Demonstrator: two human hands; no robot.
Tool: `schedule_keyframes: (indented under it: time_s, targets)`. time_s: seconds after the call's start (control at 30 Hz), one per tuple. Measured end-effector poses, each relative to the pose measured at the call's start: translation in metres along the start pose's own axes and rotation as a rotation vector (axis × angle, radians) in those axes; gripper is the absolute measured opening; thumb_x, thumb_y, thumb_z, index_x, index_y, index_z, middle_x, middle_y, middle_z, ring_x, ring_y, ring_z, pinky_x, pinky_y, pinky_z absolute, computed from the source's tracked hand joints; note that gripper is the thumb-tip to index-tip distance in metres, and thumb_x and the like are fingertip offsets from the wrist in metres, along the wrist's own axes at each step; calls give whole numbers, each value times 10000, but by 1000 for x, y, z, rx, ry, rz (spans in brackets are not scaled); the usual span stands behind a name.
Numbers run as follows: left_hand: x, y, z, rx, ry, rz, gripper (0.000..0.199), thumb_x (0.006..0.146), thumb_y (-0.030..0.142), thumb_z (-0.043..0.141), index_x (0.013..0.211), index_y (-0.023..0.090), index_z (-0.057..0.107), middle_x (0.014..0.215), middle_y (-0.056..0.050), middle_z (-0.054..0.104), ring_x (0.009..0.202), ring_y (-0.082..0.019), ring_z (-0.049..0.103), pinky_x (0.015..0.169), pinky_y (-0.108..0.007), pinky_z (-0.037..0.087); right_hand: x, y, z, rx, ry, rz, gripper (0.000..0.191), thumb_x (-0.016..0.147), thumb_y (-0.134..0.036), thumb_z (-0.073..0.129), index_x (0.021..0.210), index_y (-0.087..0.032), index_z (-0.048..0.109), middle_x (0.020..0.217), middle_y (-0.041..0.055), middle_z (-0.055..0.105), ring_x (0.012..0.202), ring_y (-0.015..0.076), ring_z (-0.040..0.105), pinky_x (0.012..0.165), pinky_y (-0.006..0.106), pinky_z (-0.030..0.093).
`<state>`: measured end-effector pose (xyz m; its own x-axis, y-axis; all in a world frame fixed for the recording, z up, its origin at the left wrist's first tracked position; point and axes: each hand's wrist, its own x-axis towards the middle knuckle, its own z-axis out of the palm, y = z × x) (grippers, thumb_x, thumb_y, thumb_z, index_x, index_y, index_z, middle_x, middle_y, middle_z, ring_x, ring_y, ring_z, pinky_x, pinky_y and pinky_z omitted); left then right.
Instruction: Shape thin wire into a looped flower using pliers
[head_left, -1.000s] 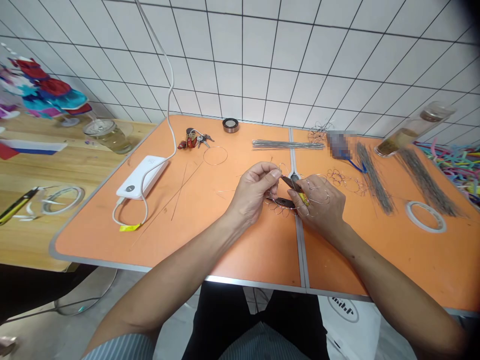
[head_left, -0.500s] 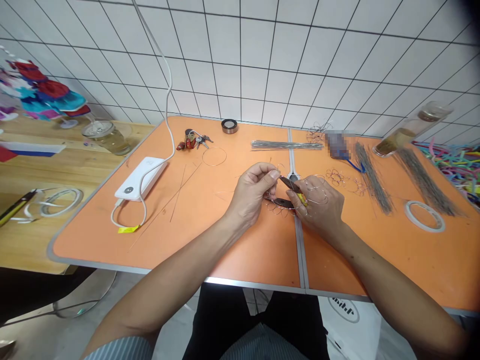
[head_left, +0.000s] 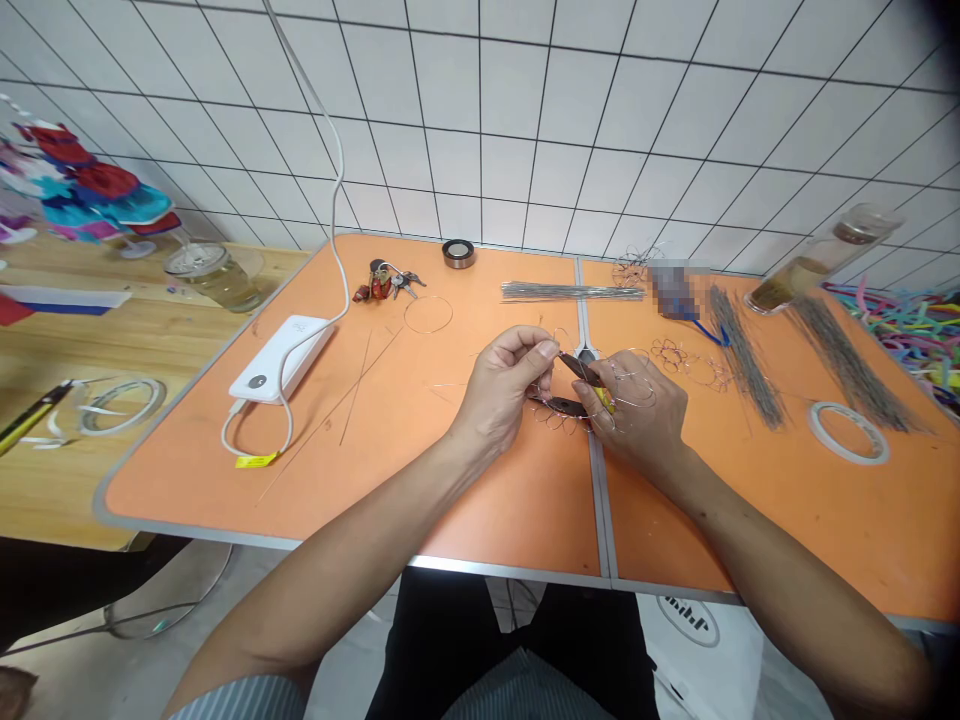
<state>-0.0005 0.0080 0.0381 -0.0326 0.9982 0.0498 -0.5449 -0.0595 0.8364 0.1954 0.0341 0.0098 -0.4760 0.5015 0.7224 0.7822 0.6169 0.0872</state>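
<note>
Pinching thin wire between thumb and fingers, the left hand [head_left: 499, 385] is closed over the near middle of the orange table [head_left: 487, 490]; the right hand [head_left: 646, 410], just beside it, is wrapped around the pliers [head_left: 581, 368], whose two dark parts stand spread apart toward the left hand, with a bit of yellow showing by the right fingers. The looped wire [head_left: 566, 424] hangs at the lower dark part, between the hands, over the table; more fine loops show against the back of the right hand; exactly where the wire meets the pliers is too small to tell.

To the left lie two crossed straight wires [head_left: 356, 385]; past them is a white power bank [head_left: 281, 355] with a white cable [head_left: 337, 180] running up from the table and a yellow tag [head_left: 256, 461] on it; at the right lies a white ring [head_left: 870, 455].

Farther back are flower-shaped wire loops [head_left: 670, 353] beside the right hand; two bundles of grey wire [head_left: 746, 360] slant at the right, and a glass bottle [head_left: 795, 280] leans near them; a straight wire bundle [head_left: 572, 291] lies across the table seam; keys [head_left: 405, 283] and a tape roll [head_left: 458, 255] sit near the tiled wall [head_left: 517, 120].
</note>
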Motion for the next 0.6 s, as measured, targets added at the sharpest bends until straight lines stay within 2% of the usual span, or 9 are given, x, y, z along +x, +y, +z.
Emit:
schedule_keyframes:
  time_s: [0.6]
  targets:
    - [-1, -1, -2, 21, -4, 12, 355, 772, 429, 929, 874, 190, 687, 673, 54, 583, 555, -72, 512, 509, -207, 437, 2, -1, -1, -18, 22, -21, 248, 1078, -349, 626, 887, -216, 712, 765, 33, 695, 729, 205, 584, 611, 336, 323]
